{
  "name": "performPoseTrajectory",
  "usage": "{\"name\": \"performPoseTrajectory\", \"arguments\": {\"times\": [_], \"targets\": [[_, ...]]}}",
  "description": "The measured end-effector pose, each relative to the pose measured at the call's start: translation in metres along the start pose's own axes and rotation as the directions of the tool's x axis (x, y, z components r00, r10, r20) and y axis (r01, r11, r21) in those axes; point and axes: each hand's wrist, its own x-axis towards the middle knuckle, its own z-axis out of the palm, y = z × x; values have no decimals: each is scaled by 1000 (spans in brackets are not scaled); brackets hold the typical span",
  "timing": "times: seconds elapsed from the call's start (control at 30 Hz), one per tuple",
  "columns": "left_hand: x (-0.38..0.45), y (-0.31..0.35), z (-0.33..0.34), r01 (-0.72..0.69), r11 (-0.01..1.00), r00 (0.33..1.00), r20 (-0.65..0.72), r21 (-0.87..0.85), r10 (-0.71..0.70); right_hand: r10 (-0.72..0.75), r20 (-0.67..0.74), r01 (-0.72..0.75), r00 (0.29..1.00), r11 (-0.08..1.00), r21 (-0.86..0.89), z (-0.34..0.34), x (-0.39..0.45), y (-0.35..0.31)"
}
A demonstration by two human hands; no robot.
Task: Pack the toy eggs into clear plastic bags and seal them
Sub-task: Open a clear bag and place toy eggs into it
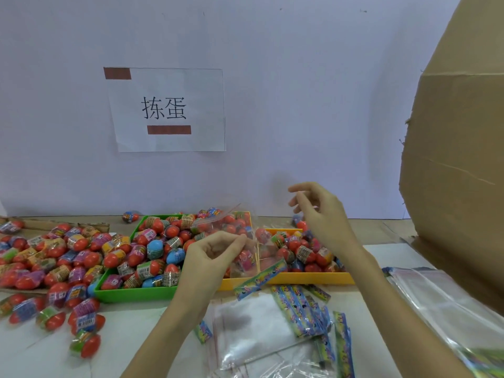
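Clear plastic bag (245, 257) pinched by left hand (210, 255); right hand (321, 214) loosely spread.

My left hand (215, 252) pinches a bag (245, 249) above the 2 trays: the left tray (131, 293) and the right tray (313, 278) sit side by side, both heaped with eggs (155, 249). My right hand (324, 214) hangs over the right tray. Loose eggs (54, 257) lie left of the trays. Flat bags (253, 328) and paper strips (302, 309) lie before them. A carton (458, 159) stands at my right, a paper sign (169, 110) on the wall behind.
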Motion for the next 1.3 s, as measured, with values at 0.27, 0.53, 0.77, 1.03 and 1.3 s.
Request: {"name": "performPoseTrajectory", "arguments": {"times": [0.27, 0.53, 0.77, 1.03, 1.3], "targets": [[35, 12, 5, -38, 996, 999, 38, 82, 35, -6, 45, 23, 999, 915, -404, -14, -19, 37], [32, -11, -1, 35, 999, 995, 95, 14, -36, 136, 198, 39, 971, 726, -687, 11, -32, 49], [18, -13, 4, -4, 1000, 973, 232, -10, 6, 84, 47, -43, 995, 825, -564, 11, -32, 40], [12, -16, 8, -63, 988, 956, 293, 139, 20, 121, -94, -51, 988, 837, 545, 4, -34, -13], [8, -12, 12, -133, 981, 932, 354, 143, 75, -166, 127, 117, 978, 936, 331, 17, -52, -38]]}}
